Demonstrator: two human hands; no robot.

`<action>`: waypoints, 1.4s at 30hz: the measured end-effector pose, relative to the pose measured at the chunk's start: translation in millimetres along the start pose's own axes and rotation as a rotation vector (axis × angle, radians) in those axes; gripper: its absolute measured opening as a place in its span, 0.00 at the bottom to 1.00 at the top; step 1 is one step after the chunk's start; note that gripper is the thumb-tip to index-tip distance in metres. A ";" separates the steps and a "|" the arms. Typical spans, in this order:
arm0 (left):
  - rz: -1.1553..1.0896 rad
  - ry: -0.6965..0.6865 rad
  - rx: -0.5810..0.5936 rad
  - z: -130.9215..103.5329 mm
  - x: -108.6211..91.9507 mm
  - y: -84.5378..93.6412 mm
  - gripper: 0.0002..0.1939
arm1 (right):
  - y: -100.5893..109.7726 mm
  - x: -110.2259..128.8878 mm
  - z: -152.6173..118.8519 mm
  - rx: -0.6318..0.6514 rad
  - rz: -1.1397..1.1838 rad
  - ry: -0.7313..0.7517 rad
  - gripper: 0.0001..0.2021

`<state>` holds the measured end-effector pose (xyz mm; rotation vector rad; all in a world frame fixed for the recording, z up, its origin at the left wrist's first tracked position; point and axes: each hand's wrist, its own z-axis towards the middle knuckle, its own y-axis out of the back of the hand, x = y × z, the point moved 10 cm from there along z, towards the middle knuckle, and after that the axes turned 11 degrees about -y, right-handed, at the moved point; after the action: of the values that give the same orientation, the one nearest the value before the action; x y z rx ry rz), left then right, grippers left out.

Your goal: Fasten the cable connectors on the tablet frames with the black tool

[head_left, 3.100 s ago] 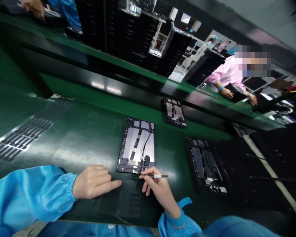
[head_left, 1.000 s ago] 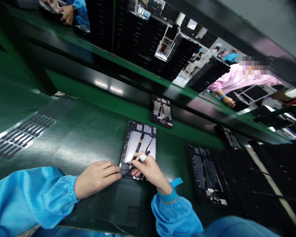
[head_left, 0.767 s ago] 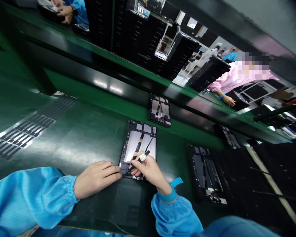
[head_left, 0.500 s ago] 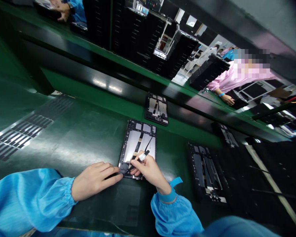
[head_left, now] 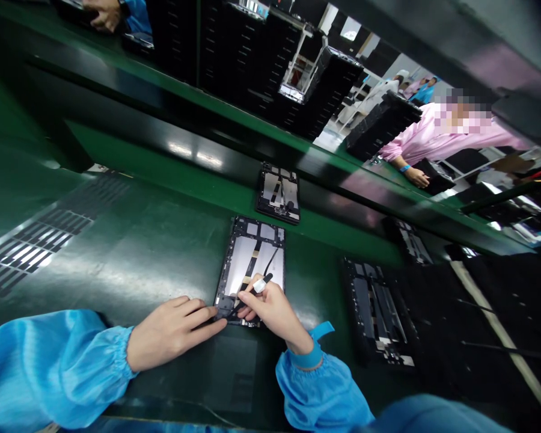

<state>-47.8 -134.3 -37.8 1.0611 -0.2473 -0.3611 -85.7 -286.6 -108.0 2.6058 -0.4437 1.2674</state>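
Observation:
An opened tablet-like device (head_left: pixel 238 258) lies on the green work surface, its silver inner plate and black frame showing. My right hand (head_left: pixel 270 307) pinches a thin dark tool with a white label (head_left: pixel 259 286), its lower end over the bottom part of the device. My left hand (head_left: pixel 175 331) rests flat at the lower left corner, fingers slightly apart and their tips touching the device's edge. Whatever the tool's tip touches is hidden by the fingers.
Another opened device (head_left: pixel 278 192) lies just behind. To the right are a further opened device (head_left: pixel 379 319) and black material (head_left: pixel 455 325). Beyond the raised green ledge stand black stacks (head_left: pixel 247 72) and a person in pink (head_left: pixel 426 135).
The device at the back has shifted slightly left in view. Both my hands and the tool stay nearly where they were.

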 end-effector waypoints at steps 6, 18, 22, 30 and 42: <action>-0.005 0.026 0.015 2.5 0.5 -0.1 0.21 | 33.5 -2.6 -22.8 -0.220 0.074 0.135 0.19; -0.032 0.053 -0.020 -1.5 2.2 -3.8 0.21 | 37.2 -9.3 -52.9 -0.379 -0.115 0.257 0.11; -0.026 0.042 -0.036 -2.9 1.0 -4.1 0.20 | 39.3 -15.7 -47.4 -0.355 -0.005 0.218 0.12; 0.051 0.029 0.047 -8.6 -3.4 -18.5 0.24 | 40.0 -19.5 -44.4 -0.348 0.016 0.229 0.12; 0.070 0.055 0.036 -0.9 -0.1 -8.7 0.23 | 35.5 -10.6 -46.6 -0.364 -0.058 0.274 0.11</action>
<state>-49.0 -137.4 -45.9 1.0934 -0.2422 -0.2648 -138.5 -303.2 -86.0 2.0969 -0.4914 1.3534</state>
